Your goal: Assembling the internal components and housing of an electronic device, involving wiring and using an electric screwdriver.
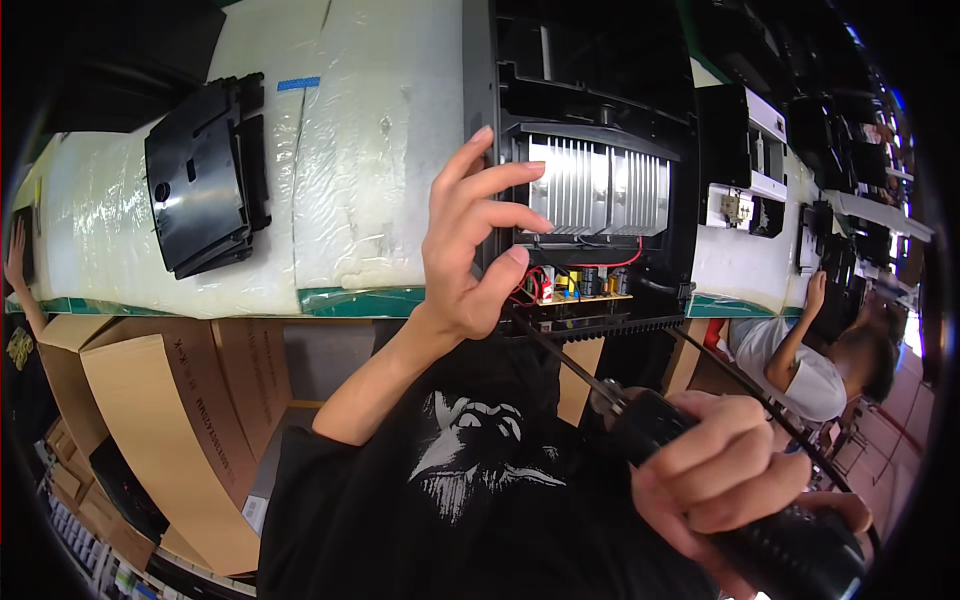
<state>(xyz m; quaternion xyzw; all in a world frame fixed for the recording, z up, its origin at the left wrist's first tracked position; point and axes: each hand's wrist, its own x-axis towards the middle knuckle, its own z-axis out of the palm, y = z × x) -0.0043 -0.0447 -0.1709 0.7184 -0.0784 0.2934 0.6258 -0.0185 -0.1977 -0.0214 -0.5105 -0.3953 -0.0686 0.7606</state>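
Observation:
My right hand (725,465) is wrapped round a black power screwdriver (650,425). Its long thin bit points up and left, toward the near edge of a black housing (590,100). Inside that housing sits a silver finned heat sink (590,185). Just below the fins lies a circuit board (590,292) with small colourful parts and red and black wires. My left hand (470,235) is at the housing's left side, fingers spread and curved over the edge toward the heat sink, holding nothing. Whether the bit's tip touches anything is hard to make out.
Left of the housing, curved black plastic panels (200,180) are stacked on the plastic-wrapped bench top (370,150). Open cardboard boxes (170,420) stand below the bench at left. A black-and-white unit (745,150) is to the right. Another person (810,365) sits further along at right.

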